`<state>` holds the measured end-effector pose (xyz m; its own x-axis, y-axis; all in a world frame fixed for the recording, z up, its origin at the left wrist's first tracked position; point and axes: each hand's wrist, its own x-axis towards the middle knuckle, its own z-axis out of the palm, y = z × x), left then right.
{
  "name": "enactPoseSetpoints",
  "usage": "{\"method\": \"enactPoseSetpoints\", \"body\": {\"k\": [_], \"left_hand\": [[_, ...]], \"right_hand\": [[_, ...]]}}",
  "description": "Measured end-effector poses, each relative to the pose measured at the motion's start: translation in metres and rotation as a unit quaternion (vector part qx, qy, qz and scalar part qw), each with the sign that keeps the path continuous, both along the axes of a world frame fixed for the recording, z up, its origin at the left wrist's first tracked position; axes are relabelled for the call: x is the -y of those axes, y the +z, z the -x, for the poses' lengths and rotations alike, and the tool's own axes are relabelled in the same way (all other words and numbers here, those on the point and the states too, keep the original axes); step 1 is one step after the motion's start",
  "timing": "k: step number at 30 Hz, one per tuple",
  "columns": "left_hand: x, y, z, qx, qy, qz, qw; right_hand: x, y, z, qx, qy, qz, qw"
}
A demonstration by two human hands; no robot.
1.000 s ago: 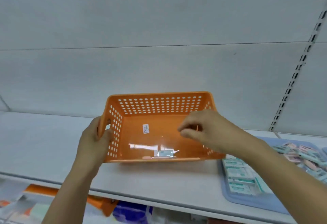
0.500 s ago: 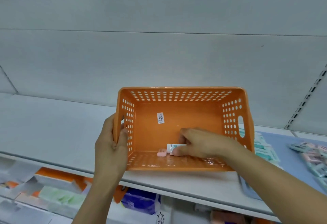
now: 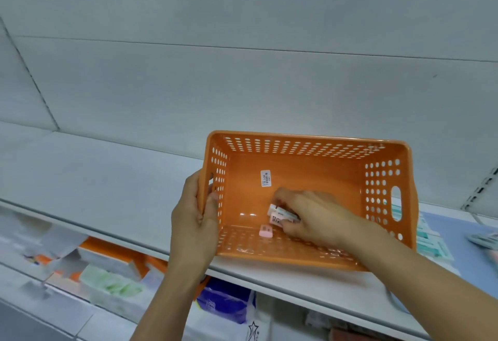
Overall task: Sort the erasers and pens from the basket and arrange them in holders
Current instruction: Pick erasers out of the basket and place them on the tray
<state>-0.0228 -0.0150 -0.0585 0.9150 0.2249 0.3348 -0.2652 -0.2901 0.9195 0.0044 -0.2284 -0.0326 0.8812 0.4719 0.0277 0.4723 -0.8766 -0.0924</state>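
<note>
Wrapped erasers, white and pink, sit pinched in the right hand, its fingers curled round them low inside the orange basket. A small pink eraser lies loose just beside them in the basket's near corner. A price sticker shows on the basket's base. The left hand grips the basket's left wall, thumb inside, tilting it up on the white shelf. A blue tray of packets sits at right.
</note>
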Motion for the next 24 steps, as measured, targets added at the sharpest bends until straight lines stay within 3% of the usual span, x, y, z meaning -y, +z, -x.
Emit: {"method": "enactPoseSetpoints", "body": {"k": [5, 10, 15, 18, 21, 24], "left_hand": [[0.000, 0.001, 0.000, -0.003, -0.003, -0.009, 1.000], [0.000, 0.002, -0.001, -0.012, 0.004, -0.012, 1.000], [-0.001, 0.002, -0.002, -0.019, 0.003, -0.012, 1.000], [0.000, 0.004, -0.002, -0.017, -0.002, -0.006, 1.000], [0.002, 0.007, -0.006, -0.023, 0.001, -0.002, 1.000], [0.005, 0.010, -0.012, -0.025, 0.011, -0.010, 1.000]], "right_hand": [[-0.009, 0.004, 0.000, -0.037, 0.126, 0.071, 0.989], [-0.021, 0.019, -0.003, -0.039, 0.174, 0.142, 0.974], [-0.020, 0.016, -0.012, -0.039, 0.176, 0.132, 0.975], [-0.011, 0.008, -0.017, -0.060, 0.135, 0.036, 0.988], [0.002, -0.002, -0.018, -0.113, 0.078, -0.129, 0.982], [0.010, -0.003, -0.011, -0.223, 0.031, -0.373, 0.900]]}}
